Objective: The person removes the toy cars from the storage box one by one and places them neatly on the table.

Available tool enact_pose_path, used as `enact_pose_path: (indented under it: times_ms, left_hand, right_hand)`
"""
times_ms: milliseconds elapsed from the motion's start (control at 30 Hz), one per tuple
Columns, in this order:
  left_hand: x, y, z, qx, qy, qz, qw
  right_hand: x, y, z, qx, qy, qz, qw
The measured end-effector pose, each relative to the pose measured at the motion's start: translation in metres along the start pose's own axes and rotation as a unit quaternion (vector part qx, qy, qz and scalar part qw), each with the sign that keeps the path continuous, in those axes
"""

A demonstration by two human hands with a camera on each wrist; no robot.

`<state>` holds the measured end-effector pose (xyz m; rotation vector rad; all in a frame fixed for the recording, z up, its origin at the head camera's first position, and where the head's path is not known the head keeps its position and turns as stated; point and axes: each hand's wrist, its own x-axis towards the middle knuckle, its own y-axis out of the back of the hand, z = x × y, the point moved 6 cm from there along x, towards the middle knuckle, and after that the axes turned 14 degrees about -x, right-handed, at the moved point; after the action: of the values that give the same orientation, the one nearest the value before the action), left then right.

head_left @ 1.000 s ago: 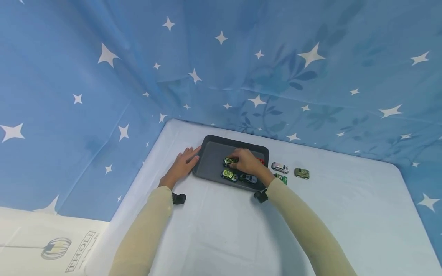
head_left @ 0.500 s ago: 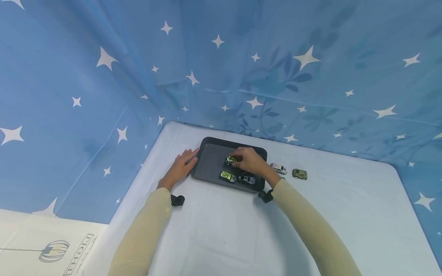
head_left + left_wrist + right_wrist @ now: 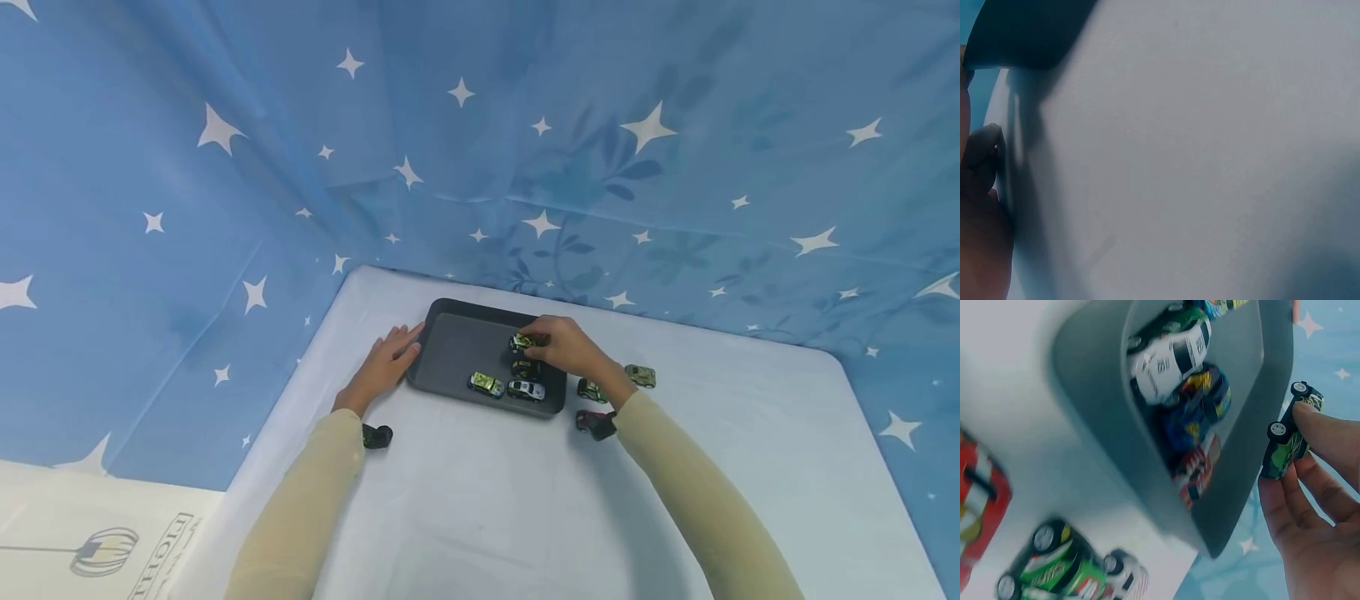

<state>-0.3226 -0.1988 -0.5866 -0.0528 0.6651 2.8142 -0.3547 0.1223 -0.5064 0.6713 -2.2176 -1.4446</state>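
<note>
My right hand pinches a green-and-black toy car between thumb and fingers, over the far right part of a dark grey tray. In the right wrist view the car is tipped, its wheels showing. Inside the tray are a yellow-green toy car, a white toy car, a dark blue toy car and a red-and-white toy car. My left hand lies at the tray's left edge, fingers straight and fingertips at the rim. The left wrist view catches only part of this hand and the tray's dark side.
Right of the tray, on the white table, lie a green toy car, a red toy car, a white toy car and a camouflage toy car. A blue star-patterned curtain hangs behind the table.
My right hand has shifted right across the tray with the green-and-black toy car, uncovering the dark blue car. The left hand stays at the tray's left edge.
</note>
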Motion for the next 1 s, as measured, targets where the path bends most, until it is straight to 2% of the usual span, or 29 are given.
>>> enact_pose_path:
  times_ms: [300, 667, 1000]
  left_hand:
    - [0.003, -0.003, 0.004, -0.001, -0.002, -0.001, 1.0000]
    - [0.002, 0.002, 0.004, -0.004, -0.002, 0.002, 1.0000]
    - [0.000, -0.003, -0.001, -0.003, 0.009, 0.004, 0.9999]
  right_hand:
    - [-0.026, 0.013, 0.029, -0.008, -0.033, 0.009, 0.999]
    - [-0.052, 0.026, 0.058, -0.019, -0.064, 0.012, 0.998]
    - [-0.095, 0.036, 0.082, -0.025, -0.093, 0.020, 0.995]
